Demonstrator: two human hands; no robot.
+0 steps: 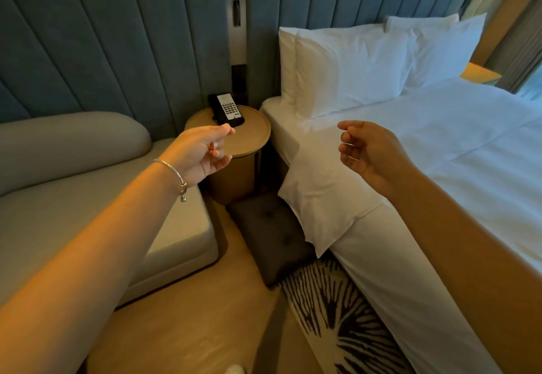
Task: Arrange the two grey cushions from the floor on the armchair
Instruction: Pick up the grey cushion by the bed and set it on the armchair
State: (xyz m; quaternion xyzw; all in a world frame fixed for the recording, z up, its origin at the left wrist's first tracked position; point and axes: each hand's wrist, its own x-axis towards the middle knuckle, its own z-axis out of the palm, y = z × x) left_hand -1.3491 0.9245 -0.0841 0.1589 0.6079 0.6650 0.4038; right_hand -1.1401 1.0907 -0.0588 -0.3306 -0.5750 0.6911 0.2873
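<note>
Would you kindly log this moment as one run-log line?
left hand: empty, raised | right hand: empty, raised | grey cushion: on floor between armchair and bed | second cushion: unseen

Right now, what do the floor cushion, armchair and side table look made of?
Grey cushion: dark matte woven fabric, button-tufted dimples, probably soft fill. Armchair: beige matte upholstery, rounded padded edges, no visible frame. Round side table: tan smooth top with raised rim, looks like wood or veneer; cannot tell which.
</note>
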